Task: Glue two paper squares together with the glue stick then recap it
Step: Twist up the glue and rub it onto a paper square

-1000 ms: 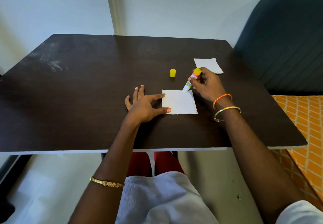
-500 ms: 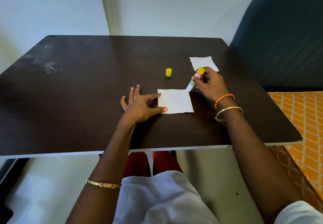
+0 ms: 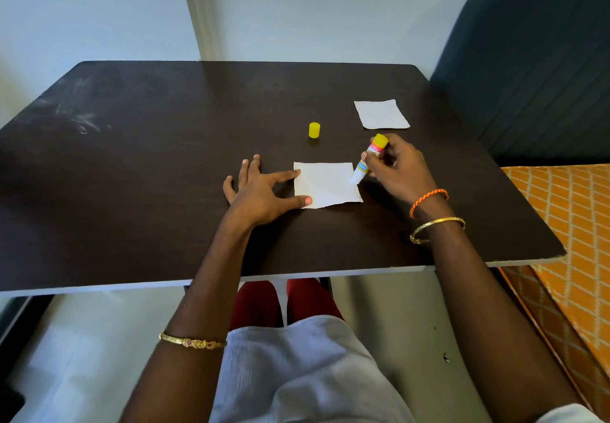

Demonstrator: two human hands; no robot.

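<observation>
One glue stick [image 3: 368, 159], label unreadable.

Both arms bare to the upper arm. Left hand [image 3: 260, 191]: thumbnail painted pale pink; other nails look unpainted, hard to tell. Left forearm carries a thin gold bangle [image 3: 193, 342] with small reddish stones set along it.

Right hand [image 3: 396, 172]: wrist wears two bands, an orange braided thread bracelet [image 3: 428, 201] and, at 6 o'clock from it, a plain gold bangle [image 3: 437, 228]. A scrap of white sleeve [image 3: 567, 414] shows at the right upper arm, 5 o'clock in the view.

Lap: light grey-white ribbed top [image 3: 297, 373] over dark red trousers [image 3: 280, 300].
</observation>
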